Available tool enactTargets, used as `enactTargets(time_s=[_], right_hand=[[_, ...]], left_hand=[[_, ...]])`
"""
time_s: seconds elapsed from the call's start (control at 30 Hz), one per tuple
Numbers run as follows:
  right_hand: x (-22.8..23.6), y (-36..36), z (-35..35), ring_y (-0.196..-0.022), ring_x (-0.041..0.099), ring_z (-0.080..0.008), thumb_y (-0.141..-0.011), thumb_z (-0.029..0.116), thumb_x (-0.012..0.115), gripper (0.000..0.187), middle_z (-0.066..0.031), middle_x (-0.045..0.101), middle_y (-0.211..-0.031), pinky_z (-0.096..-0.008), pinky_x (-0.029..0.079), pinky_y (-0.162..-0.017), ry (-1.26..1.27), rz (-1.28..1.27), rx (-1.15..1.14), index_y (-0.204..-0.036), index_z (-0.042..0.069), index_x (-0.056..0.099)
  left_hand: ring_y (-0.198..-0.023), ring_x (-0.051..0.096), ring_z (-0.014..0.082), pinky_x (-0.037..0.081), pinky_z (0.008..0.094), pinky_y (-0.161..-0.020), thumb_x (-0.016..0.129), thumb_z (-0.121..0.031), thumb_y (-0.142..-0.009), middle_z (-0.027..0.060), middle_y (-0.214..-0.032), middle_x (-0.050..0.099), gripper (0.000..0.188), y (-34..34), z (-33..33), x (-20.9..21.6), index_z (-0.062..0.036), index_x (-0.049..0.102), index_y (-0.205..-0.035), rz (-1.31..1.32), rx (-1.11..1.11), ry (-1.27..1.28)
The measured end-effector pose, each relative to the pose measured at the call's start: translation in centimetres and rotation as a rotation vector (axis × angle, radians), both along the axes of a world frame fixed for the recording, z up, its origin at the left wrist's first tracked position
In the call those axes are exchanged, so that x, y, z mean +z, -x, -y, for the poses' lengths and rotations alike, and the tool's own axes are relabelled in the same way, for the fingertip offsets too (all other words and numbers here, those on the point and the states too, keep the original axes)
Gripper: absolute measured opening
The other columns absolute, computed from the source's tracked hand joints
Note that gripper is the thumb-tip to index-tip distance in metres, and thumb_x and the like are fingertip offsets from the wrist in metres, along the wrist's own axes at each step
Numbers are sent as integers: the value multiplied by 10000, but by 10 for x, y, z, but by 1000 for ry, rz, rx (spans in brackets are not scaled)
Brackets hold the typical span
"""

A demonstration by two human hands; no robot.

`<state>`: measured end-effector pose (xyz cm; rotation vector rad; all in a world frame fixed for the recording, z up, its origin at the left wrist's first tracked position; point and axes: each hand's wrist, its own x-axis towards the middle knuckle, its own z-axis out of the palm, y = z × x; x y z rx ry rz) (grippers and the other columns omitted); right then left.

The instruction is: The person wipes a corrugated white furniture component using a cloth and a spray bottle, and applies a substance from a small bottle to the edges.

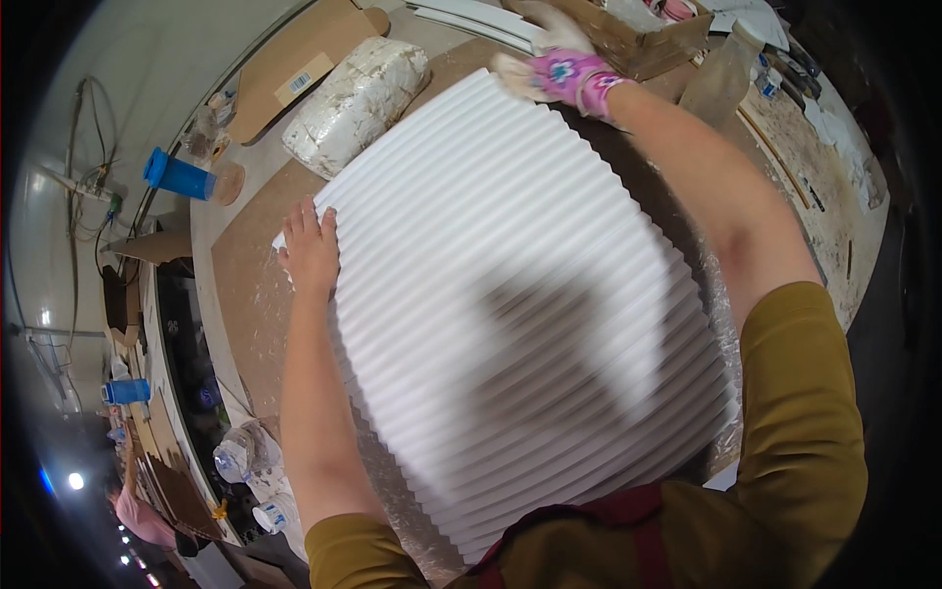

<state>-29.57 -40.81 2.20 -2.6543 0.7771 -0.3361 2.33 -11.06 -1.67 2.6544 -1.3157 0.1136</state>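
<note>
A large white pleated sheet (pixel 471 226) lies spread across the table before me, its ridges running from side to side. My left hand (pixel 312 253), bare, rests on its far left corner with the fingers spread and laid flat. At the far right corner is my right hand (pixel 561 71), in a white glove with a pink flowered cuff. Its thumb side touches the sheet's corner, and the fingers reach apart from it toward long white strips (pixel 471 22) at the table's far edge. The right fingertips are slightly blurred. A shadow covers the sheet's nearer middle.
A plastic-wrapped white block (pixel 358 103) and an open cardboard piece (pixel 294 64) lie beyond the sheet's far left. A blue-lidded cup (pixel 182 175) stands left. At right are a cardboard box (pixel 648 39), a cloudy bottle (pixel 724 74) and a thin stick (pixel 773 157).
</note>
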Motion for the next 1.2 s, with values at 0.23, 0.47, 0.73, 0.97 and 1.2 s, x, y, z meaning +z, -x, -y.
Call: enactTargets(time_s=[0.23, 0.47, 0.73, 0.97, 1.2], right_hand=[[-10, -42, -88, -1111, 575, -299, -922, 453, 480, 571, -204, 600, -1170, -402, 473, -956, 635, -285, 195, -1350, 76, 475], [7, -22, 28, -1066, 600, -209, -999, 323, 399, 386, -97, 614, -1191, -317, 494, -883, 247, -145, -73, -1285, 87, 505], [-26, -83, -23, -851, 632, -250, -970, 268, 424, 305, -148, 644, -999, -342, 537, -735, 262, -240, -113, -1131, 66, 587], [15, 78, -40, -1038, 622, -304, -952, 379, 500, 481, -185, 626, -1165, -390, 485, -914, 420, 248, -342, -1263, 15, 536], [92, 303, -219, -1258, 461, -210, -933, 257, 590, 496, -136, 502, -1353, -313, 342, -1076, -162, 383, -552, -1340, -9, 491]], left_hand=[[-1407, 266, 297, 212, 612, -1080, 354, -499, -978, 83, -1519, 323, 577, -5, -4, -4, -174, 353, -1455, 1, 21, -28], [-1401, 276, 291, 217, 611, -1077, 363, -499, -975, 75, -1509, 336, 575, -4, -4, 0, -170, 365, -1447, 17, 18, -10], [-1395, 289, 277, 219, 606, -1075, 361, -495, -979, 66, -1496, 354, 565, 2, 5, -1, -168, 379, -1439, 17, -4, 0], [-1403, 274, 270, 209, 605, -1083, 365, -500, -975, 62, -1502, 348, 570, 1, -5, -2, -165, 380, -1436, -15, 20, -5], [-1408, 253, 307, 210, 621, -1075, 411, -483, -960, 127, -1498, 339, 598, 14, -12, 15, -145, 351, -1450, -38, 11, 34]])
